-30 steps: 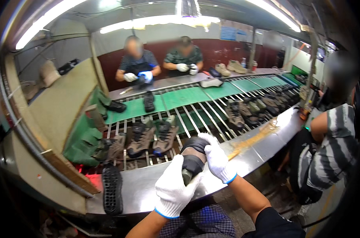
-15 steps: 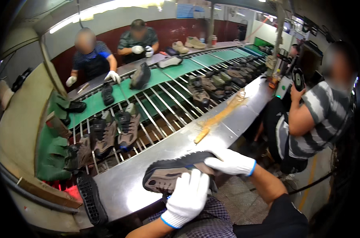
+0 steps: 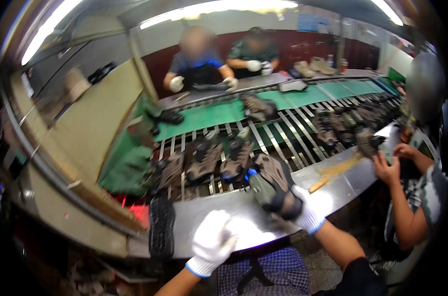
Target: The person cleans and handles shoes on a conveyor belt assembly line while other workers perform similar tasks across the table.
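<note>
My right hand point(image 3: 309, 211), in a white knit glove, grips a brown and olive sports shoe point(image 3: 273, 180) by its heel end. That shoe is held above the inner edge of the metal ledge, its toe pointing at the conveyor. My left hand point(image 3: 214, 238), also gloved, hovers over the near edge of the ledge with nothing in it; its thumb stands off from the fingers. To its left lies a black rubber outsole point(image 3: 162, 226) on the ledge. Several brown shoes, among them a brown shoe point(image 3: 237, 157), stand on the conveyor rods beyond.
The metal ledge point(image 3: 199, 209) runs along my side of the rod conveyor point(image 3: 303, 133). A yellowish, glue-stained brush point(image 3: 318, 185) lies on it. Two gloved co-workers stand across the green belt point(image 3: 211, 121); another person handles a shoe point(image 3: 369, 142) at right. A wooden panel point(image 3: 93, 138) bounds the left.
My left hand has let go of the shoe. My right hand has swung it out from near my body toward the conveyor. The view has turned left. A co-worker opposite has picked up a dark piece.
</note>
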Available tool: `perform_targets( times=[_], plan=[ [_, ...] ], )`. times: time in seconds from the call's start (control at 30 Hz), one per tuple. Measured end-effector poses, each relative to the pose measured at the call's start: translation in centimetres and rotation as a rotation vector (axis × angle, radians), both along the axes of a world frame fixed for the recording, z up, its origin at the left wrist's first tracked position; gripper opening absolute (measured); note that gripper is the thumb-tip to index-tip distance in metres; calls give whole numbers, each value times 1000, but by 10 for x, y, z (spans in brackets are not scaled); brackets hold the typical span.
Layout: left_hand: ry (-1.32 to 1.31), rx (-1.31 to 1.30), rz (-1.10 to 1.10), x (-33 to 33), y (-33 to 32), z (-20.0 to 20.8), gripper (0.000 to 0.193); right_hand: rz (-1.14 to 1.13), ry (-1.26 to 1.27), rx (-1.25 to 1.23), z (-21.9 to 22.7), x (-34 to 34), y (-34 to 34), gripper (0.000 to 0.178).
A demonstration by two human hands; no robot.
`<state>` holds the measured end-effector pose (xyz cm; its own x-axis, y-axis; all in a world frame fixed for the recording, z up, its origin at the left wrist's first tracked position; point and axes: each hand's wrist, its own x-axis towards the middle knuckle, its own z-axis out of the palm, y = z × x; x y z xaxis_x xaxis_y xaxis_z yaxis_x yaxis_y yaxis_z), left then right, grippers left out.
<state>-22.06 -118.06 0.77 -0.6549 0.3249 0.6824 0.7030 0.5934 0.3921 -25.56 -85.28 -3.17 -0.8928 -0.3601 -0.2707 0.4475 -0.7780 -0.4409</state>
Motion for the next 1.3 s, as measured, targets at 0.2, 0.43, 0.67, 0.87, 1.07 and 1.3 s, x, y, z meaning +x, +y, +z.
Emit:
perform_targets(
  times=[0.2, 0.43, 0.67, 0.87, 1.07, 1.3],
  plan=[
    [-123, -143, 164, -80, -14, -44, 67, -444, 329, 1463, 19, -113, 24, 47],
    [-378, -599, 353, -214, 55, -86, 100, -49, 763, 1729, -54, 5, -40, 39],
    [-376, -759, 470, -244, 64, -95, 67, -335, 768, 1658, -56, 8, -53, 23],
    [-739, -664, 289, -227, 84, -18, 79, -353, 744, 1581, -55, 9, -43, 21],
    [-1571, 394, 2, -133, 4, 26, 36, -376, 845, 1598, -55, 9, -45, 27],
    [-1720, 803, -452, 35, -80, 21, 84, 275, 297, 737, -59, 85, -49, 41]
  ],
)
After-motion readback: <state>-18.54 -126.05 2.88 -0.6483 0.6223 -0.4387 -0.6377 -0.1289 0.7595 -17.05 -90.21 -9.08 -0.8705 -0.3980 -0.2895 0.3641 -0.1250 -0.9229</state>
